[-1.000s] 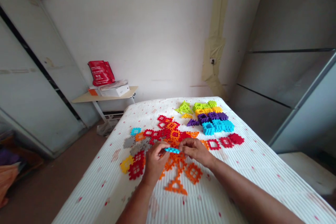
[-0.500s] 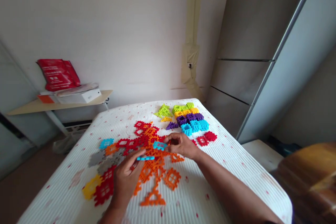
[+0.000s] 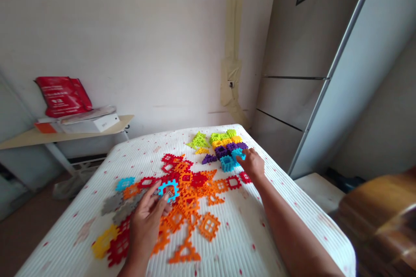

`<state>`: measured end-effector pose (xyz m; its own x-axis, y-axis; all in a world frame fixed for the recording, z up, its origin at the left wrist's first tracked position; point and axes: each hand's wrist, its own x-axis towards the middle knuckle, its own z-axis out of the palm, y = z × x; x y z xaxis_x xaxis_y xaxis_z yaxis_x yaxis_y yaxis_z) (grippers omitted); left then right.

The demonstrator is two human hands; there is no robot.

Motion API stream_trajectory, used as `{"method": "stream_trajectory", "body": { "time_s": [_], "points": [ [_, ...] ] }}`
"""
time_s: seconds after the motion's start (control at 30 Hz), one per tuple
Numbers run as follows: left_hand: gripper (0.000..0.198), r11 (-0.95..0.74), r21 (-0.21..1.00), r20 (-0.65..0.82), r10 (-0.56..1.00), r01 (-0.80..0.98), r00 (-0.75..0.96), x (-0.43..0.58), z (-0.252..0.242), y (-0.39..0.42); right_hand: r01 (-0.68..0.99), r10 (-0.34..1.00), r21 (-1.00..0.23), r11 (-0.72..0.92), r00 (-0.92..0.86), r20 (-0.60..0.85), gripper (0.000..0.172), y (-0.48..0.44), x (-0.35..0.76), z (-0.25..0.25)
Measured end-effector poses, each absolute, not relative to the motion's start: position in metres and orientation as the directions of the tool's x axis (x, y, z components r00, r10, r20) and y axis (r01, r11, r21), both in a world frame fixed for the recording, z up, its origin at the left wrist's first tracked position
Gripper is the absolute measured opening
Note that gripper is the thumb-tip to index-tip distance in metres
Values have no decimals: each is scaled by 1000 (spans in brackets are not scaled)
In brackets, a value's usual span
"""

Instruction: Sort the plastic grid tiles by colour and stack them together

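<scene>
My left hand (image 3: 147, 212) pinches a light-blue interlocking square tile (image 3: 176, 189) with a large open centre, held just above the heap. At the far right, my right hand (image 3: 254, 164) has its fingers curled at a light-blue tile (image 3: 238, 154) in the row of blue tiles (image 3: 226, 165); the fingertips are partly hidden. Below and around my left hand spreads a heap of orange tiles (image 3: 190, 203) and red tiles (image 3: 199, 179). An orange window tile (image 3: 209, 226) and an orange triangular tile (image 3: 185, 253) lie nearest to me.
Behind the blue row stand purple tiles (image 3: 222, 151), yellow tiles (image 3: 222, 143) and green tiles (image 3: 216, 137). Grey tiles (image 3: 112, 203) and a yellow tile (image 3: 104, 241) lie at the left. A fridge (image 3: 289, 52) rises beyond the table's right edge.
My right hand has moved from the heap, where a blue window tile was beside it, out to the blue row. My left hand has turned its blue tile from edge-on to face-on.
</scene>
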<state>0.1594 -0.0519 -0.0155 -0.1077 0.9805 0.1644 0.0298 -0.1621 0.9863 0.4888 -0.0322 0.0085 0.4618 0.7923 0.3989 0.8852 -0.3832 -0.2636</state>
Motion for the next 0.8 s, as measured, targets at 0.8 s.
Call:
{"method": "stream_trajectory", "body": {
  "time_s": [0.8],
  "points": [
    [78, -98, 994, 97, 995, -41, -26, 162, -15, -52, 892, 826, -207, -403, 451, 337, 36, -25, 488, -5]
  ]
}}
